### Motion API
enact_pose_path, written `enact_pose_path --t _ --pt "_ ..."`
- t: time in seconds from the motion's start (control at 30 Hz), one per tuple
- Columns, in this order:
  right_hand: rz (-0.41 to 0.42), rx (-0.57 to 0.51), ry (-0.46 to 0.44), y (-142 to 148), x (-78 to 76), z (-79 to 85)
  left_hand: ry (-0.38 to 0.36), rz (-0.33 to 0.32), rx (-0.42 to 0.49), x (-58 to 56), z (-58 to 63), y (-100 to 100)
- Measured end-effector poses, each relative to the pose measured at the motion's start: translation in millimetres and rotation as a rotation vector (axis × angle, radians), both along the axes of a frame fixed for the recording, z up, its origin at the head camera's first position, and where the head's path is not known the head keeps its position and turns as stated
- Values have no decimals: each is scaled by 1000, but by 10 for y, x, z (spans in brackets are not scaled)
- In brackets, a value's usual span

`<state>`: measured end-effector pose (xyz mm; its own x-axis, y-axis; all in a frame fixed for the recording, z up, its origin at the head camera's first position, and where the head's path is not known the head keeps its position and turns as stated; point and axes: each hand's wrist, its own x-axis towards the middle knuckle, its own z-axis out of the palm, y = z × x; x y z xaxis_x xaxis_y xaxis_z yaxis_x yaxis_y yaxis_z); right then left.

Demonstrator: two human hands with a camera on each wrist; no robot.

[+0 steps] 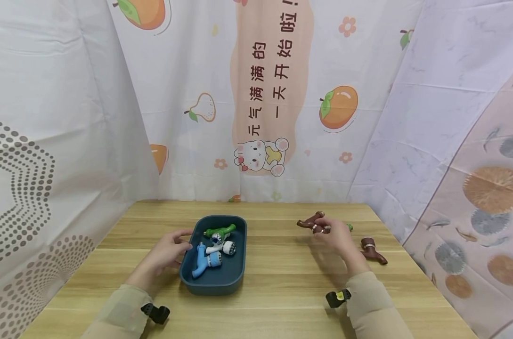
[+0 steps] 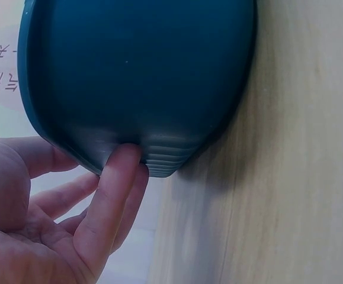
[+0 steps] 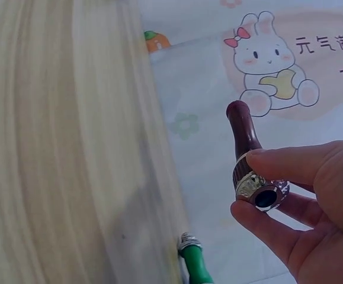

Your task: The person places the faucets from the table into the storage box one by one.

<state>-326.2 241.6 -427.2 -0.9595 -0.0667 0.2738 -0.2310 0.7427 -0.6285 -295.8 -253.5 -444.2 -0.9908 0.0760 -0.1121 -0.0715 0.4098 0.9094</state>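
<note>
My right hand holds a dark brown tap above the right side of the table, pinched between thumb and fingers. In the right wrist view, the dark opening in the silvery end of this brown tap is visible. On the left, my left hand touches the outer side of a dark blue bin, its fingers fairly straight against the wall. Inside the bin lie a green tap, a white tap and a light blue tap.
Another brown tap lies right of my right hand. Behind that hand, a green tap is mostly hidden; part of it shows in the right wrist view. The wooden table ends at printed curtains on the back and sides.
</note>
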Motion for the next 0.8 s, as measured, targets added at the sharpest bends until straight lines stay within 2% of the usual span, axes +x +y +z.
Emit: enact_pose_path --t 0.4,0.8 --pt "-21 -34 -2 46 39 129 -6 4 7 1 -4 -1" --pt "-8 -46 -6 62 42 142 1 -1 5 4 1 -7"
